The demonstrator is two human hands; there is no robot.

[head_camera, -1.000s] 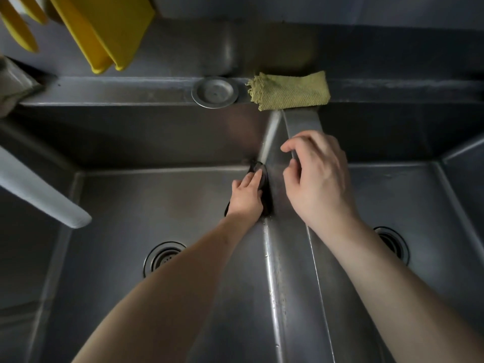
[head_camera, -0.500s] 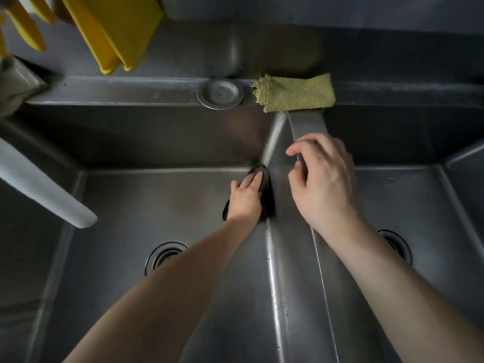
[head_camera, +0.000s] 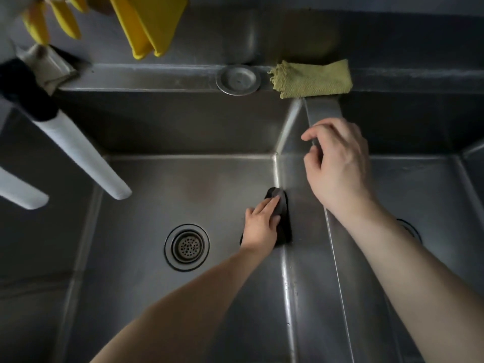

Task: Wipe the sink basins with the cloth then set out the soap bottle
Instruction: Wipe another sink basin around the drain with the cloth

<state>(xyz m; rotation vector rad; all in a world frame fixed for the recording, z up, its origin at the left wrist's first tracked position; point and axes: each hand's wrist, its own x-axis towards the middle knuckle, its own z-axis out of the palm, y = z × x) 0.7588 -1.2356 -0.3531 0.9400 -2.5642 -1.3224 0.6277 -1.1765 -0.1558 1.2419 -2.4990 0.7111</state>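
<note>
Since the earlier frame, the left hand (head_camera: 262, 224) has slid the dark cloth (head_camera: 281, 218) nearer along the divider-side wall of the stainless-steel left basin (head_camera: 146, 271). Its flattened fingers press the cloth's long axis parallel to the divider. The right hand (head_camera: 340, 163) rests loosely curled on the divider, holding nothing. No soap bottle can be identified.

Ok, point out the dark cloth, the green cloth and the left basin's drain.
dark cloth (head_camera: 283, 221), head view, strip showing beside the fingers
green cloth (head_camera: 311, 79), head view, middle of fold
drain (head_camera: 187, 247), head view, strainer centre
</note>
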